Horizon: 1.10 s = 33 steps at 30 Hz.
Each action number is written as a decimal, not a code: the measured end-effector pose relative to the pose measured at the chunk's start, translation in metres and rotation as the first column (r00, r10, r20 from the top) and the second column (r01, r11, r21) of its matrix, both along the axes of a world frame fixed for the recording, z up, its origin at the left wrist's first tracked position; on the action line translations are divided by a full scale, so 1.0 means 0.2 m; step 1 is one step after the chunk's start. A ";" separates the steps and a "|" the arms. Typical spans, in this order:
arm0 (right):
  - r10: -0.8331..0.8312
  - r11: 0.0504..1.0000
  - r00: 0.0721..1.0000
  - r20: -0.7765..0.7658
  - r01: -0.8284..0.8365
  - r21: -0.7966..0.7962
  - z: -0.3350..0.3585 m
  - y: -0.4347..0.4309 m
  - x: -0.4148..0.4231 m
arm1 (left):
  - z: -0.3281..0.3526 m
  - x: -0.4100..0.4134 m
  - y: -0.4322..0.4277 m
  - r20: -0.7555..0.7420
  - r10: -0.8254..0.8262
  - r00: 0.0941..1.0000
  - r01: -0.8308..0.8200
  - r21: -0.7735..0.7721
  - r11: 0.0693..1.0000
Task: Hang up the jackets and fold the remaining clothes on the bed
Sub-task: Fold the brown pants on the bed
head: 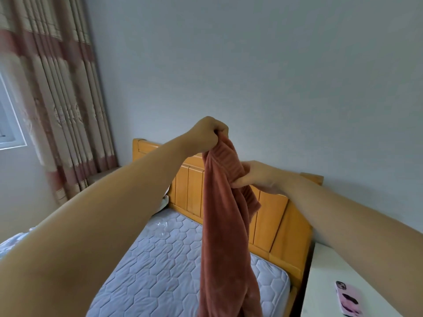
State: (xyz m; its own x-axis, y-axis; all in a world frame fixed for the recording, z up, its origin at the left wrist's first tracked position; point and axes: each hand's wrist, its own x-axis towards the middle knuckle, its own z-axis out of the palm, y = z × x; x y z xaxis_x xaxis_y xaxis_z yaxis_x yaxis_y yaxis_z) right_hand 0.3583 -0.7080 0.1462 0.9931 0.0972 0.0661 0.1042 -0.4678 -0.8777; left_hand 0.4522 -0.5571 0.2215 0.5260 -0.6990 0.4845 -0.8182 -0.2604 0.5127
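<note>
Home bedroom. Bed (160,259) with pale quilted top (hexagon stitching), head end against plain grey-blue wall (274,76). Honey-coloured wooden headboard (272,216), panelled, domestic style. Long pleated curtain (57,99) in cream and dusty-pink bands with flower motif, hanging in left corner beside white-framed window (11,133). White bedside unit (325,275) just right of bed; phone (349,298) in pink case lying flat on it.

Curtain (57,99): upper left, left of headboard (274,220).
Mattress (160,259): lower centre, before headboard.
Garment (224,225): centre, hanging above mattress.
Phone (349,299): lower right, on table (332,266).
</note>
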 end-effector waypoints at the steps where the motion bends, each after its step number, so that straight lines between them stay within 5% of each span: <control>1: -0.017 1.000 1.000 -0.010 0.017 -0.021 0.01 0.02 -0.01 | 0.00 0.01 0.03 0.023 0.026 0.999 -0.027 0.017 0.999; 3: -0.176 0.979 0.983 0.052 0.180 -0.096 0.02 0.03 -0.02 | -0.01 0.04 0.09 0.140 0.124 0.982 -0.141 0.119 0.983; 7: -0.474 0.754 0.805 0.358 0.580 -0.306 0.12 0.02 0.05 | -0.08 0.07 0.18 0.371 0.192 0.908 -0.296 0.245 0.923; 12: -0.507 0.639 0.540 0.671 0.759 -0.127 0.32 0.07 0.08 | 0.00 0.07 0.25 0.739 0.167 0.652 -0.375 0.123 0.919; 15: -0.328 0.607 0.726 0.605 0.652 -0.454 0.35 0.08 0.09 | 0.00 0.13 0.28 0.807 0.207 0.553 -0.490 0.114 0.864; 18: -0.221 0.324 0.904 0.365 0.421 -0.847 0.32 0.08 0.11 | -0.04 0.20 0.33 0.766 0.270 0.583 -0.544 0.121 0.830; 20: -0.254 0.219 0.880 0.401 0.456 -0.863 0.32 0.07 0.10 | -0.06 0.23 0.36 0.706 0.317 0.633 -0.549 0.122 0.827; 24: -0.400 0.153 0.730 0.554 0.650 -0.745 0.30 -0.02 0.11 | -0.07 0.30 0.41 0.530 0.456 0.715 -0.541 0.005 0.841; 26: -0.439 0.154 0.658 0.612 0.726 -0.670 0.26 -0.05 0.13 | -0.09 0.35 0.45 0.416 0.536 0.735 -0.558 -0.079 0.826; 29: -0.550 0.261 0.708 0.443 0.650 -0.714 0.19 -0.05 0.17 | -0.19 0.41 0.52 0.219 0.647 0.730 -0.629 -0.154 0.762; 33: -0.562 0.605 0.811 0.160 0.535 -0.590 0.16 0.00 0.22 | -0.34 0.47 0.62 -0.119 0.704 0.701 -0.710 -0.207 0.673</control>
